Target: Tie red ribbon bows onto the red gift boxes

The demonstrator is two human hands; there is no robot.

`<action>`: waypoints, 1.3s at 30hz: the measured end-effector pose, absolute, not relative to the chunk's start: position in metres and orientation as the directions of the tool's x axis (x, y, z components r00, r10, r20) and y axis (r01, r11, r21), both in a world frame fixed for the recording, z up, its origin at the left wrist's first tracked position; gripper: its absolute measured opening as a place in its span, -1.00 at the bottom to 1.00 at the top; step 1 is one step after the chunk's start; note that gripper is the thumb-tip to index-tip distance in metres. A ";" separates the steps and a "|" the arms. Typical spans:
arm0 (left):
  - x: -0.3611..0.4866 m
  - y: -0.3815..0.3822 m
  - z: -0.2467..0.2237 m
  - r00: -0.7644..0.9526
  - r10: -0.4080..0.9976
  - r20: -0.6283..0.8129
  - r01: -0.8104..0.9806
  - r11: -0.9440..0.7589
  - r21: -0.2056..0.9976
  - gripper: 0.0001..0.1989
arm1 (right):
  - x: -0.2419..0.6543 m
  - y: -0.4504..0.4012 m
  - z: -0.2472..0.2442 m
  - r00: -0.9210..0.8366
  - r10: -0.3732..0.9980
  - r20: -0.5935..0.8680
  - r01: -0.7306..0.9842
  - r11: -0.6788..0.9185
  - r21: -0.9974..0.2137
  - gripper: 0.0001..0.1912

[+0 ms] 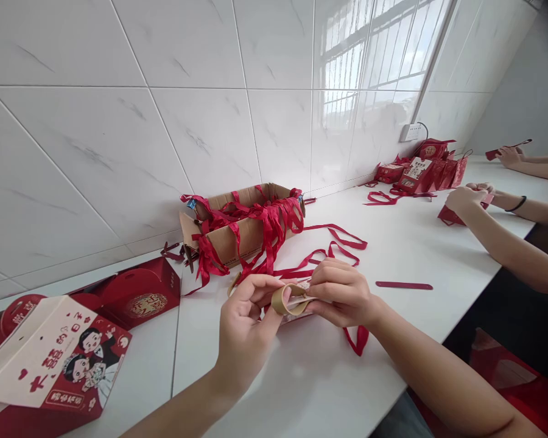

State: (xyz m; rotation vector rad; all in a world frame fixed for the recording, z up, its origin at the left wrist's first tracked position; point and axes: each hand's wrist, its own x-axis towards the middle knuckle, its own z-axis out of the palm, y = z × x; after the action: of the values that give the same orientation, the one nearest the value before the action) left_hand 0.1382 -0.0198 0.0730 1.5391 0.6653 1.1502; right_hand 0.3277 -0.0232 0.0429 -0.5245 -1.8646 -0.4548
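Near the middle of the white table, my left hand (249, 325) pinches a curled tan strip (281, 299), which forms a loop between my hands. My right hand (340, 292) has its fingers closed at the strip's right end, over a small red and white box (296, 316) mostly hidden behind both hands. A red ribbon (358, 342) hangs out below my right hand. Just beyond, a cardboard box (240, 240) overflows with red ribbons (274, 228).
Printed red gift boxes (55, 359) lie at left. A flat red strip (404, 285) rests right of my hands. Another person's hands (468, 198) hold a red box farther right, near stacked red boxes (420, 173). A tiled wall borders the table.
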 end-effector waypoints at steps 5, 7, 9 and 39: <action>0.137 -0.016 0.070 0.469 0.830 0.302 -0.173 -0.249 0.953 -0.89 | 0.329 -0.023 0.042 -0.305 0.157 0.939 0.541 0.840 0.035 -0.83; 0.137 -0.015 0.070 0.491 0.817 0.303 -0.179 -0.245 0.953 -0.90 | 0.329 -0.024 0.042 -0.302 0.174 0.937 0.532 0.847 0.014 -0.83; 0.136 -0.015 0.070 0.504 0.806 0.310 -0.180 -0.253 0.950 -0.90 | 0.329 -0.024 0.042 -0.296 0.185 0.937 0.521 0.854 -0.004 -0.84; 0.136 -0.006 0.056 0.554 0.548 0.626 -0.136 -0.683 0.718 -0.75 | 0.327 -0.023 0.042 -0.144 0.423 0.895 0.359 0.865 -0.351 -0.78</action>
State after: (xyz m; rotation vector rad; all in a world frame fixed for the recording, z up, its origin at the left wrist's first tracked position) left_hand 0.1360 -0.0064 0.0564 2.0386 0.3309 1.1610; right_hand 0.3274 -0.0235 0.0422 -0.5990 -1.7516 0.0620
